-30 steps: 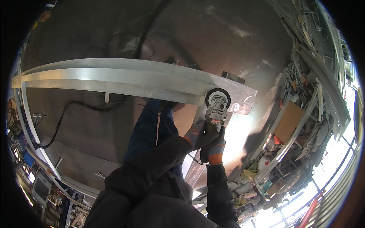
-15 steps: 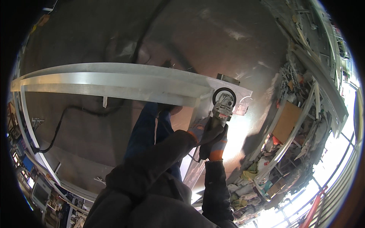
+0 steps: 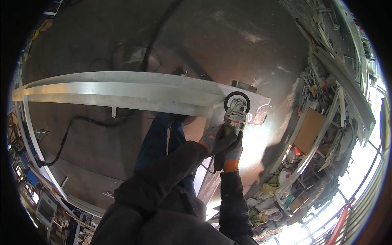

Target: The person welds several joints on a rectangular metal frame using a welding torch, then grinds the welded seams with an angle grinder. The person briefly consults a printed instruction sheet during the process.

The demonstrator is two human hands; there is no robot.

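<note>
An angle grinder [image 3: 235, 119] with a round, dark-rimmed disc [image 3: 237, 102] is held in both my gloved hands. My left hand [image 3: 219, 140] is closed round the left side of its body, and my right hand [image 3: 232, 150] grips it lower, at the rear. Both gloves are dark with grey and orange cuffs. The disc lies over the right end of a long metal beam [image 3: 122, 90], beside its flat end plate [image 3: 259, 107]. Whether the disc touches the metal I cannot tell. My fingers partly hide the grinder's handle.
A small metal block [image 3: 244, 85] sits just beyond the beam's end. Scrap metal and rubbish, with a brown board [image 3: 309, 131] among them, are heaped at the right. A dark cable [image 3: 69, 122] crosses the floor at the left. My blue-trousered leg [image 3: 152, 139] stands close to the beam.
The grinder, with both hands on it, has shifted slightly left and away from me along the beam's end. The beam appears a little lower in the view. Both hands keep their grip.
</note>
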